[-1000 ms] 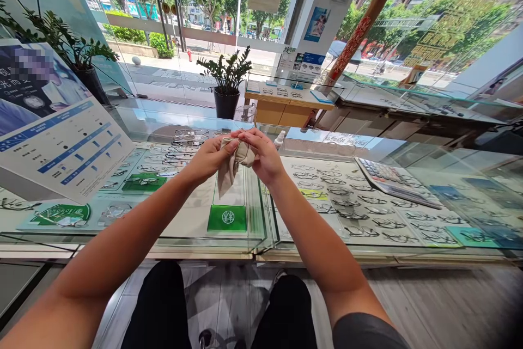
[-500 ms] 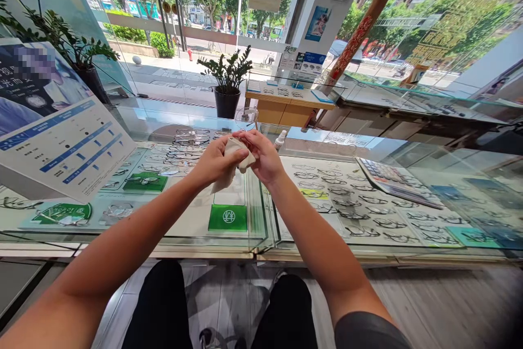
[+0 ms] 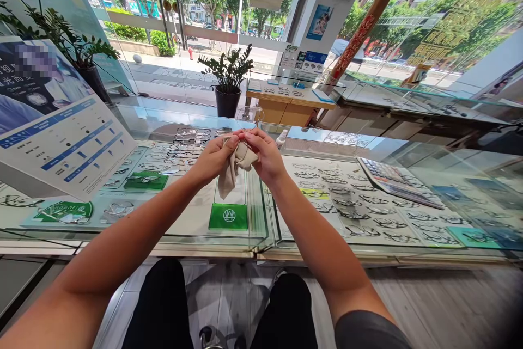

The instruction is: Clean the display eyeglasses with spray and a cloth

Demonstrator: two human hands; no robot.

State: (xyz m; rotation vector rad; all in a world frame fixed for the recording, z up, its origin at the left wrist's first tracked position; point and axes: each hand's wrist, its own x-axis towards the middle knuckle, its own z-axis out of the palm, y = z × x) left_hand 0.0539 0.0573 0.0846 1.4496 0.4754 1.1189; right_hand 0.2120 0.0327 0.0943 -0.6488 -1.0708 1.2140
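Observation:
My left hand [image 3: 214, 158] is closed on a beige cleaning cloth [image 3: 229, 175], whose loose end hangs down over the glass counter. Pressed close beside it, my right hand [image 3: 267, 157] is closed in a pinch, with part of the cloth against its fingers. A pair of thin-rimmed eyeglasses [image 3: 258, 115] shows faintly just beyond the fingertips; most of the frame is hidden by my hands and the cloth. Right behind my right hand stands a small white spray bottle [image 3: 281, 139] on the counter.
Glass display cases [image 3: 261, 240] hold rows of eyeglasses [image 3: 347, 202]. A green box [image 3: 227, 216] lies below my hands. To the left leans a printed display board [image 3: 69, 136]; a calculator [image 3: 398, 183] rests at right. A potted plant [image 3: 227, 101] stands beyond the counter.
My fingertips have shifted and come together in a pinch at the top of the cloth. More of the cloth now hangs loose below my hands.

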